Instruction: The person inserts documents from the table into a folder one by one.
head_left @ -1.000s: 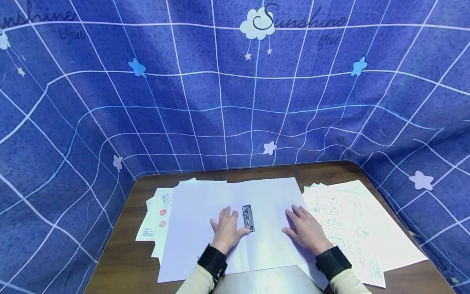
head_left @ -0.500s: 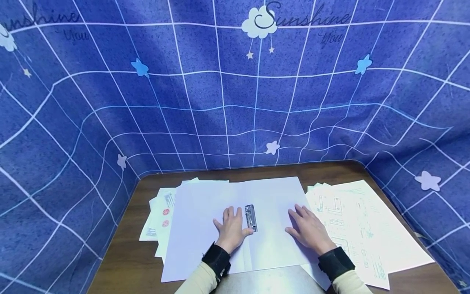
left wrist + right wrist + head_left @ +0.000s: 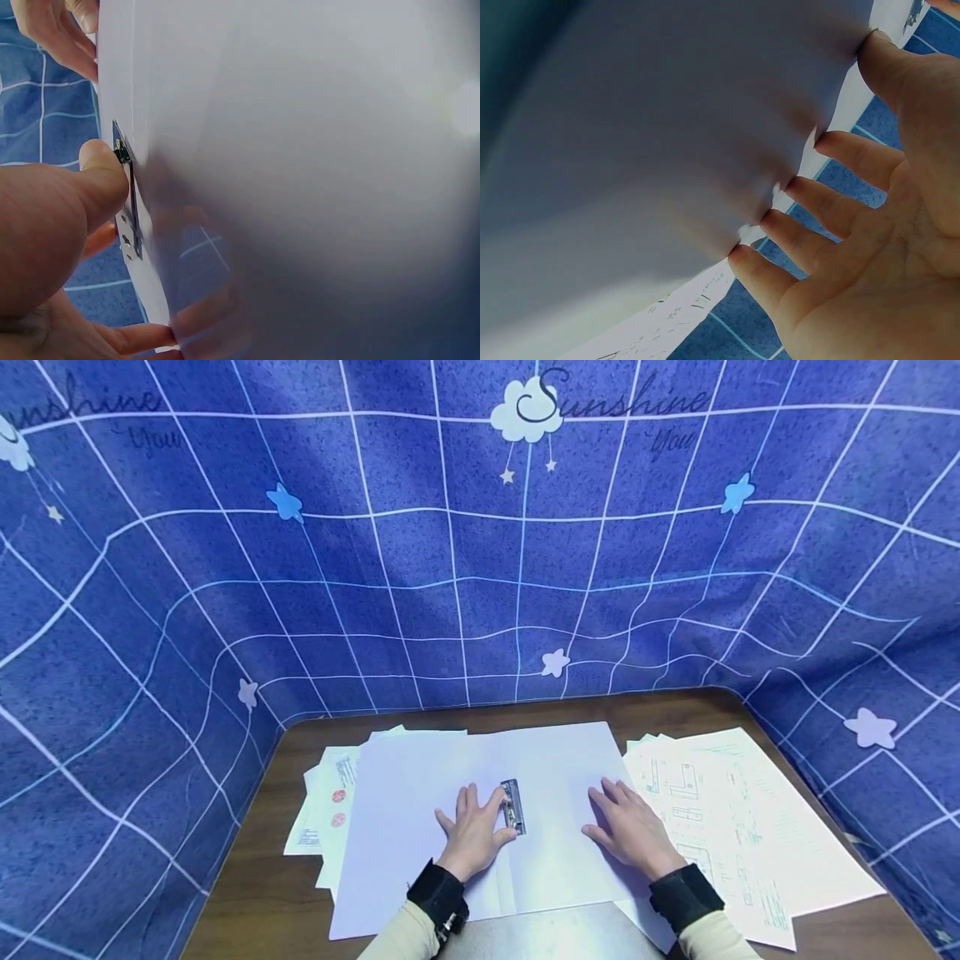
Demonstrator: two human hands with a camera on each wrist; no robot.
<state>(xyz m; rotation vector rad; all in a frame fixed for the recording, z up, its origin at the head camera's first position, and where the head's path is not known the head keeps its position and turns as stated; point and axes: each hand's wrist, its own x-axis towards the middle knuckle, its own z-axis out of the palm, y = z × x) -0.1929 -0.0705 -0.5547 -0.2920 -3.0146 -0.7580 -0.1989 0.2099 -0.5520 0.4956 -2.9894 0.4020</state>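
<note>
A white folder lies spread open on the table, with a metal clip fixed near its fold. My left hand rests on the left cover; its thumb touches the clip's near end and its index finger reaches the clip's upper part. In the left wrist view, the thumb presses at the metal clip while other fingertips touch the cover. My right hand, fingers spread, rests on the right cover near its outer edge. The right wrist view shows its fingertips touching the white surface.
Printed sheets with line drawings lie fanned out on the right, partly under the folder. More papers, some with red round stamps, stick out on the left. A blue patterned curtain surrounds the brown table.
My left index finger has moved right onto the metal clip, while the thumb stays by its near end. The right hand keeps its place on the folder. The head view shifts slightly.
</note>
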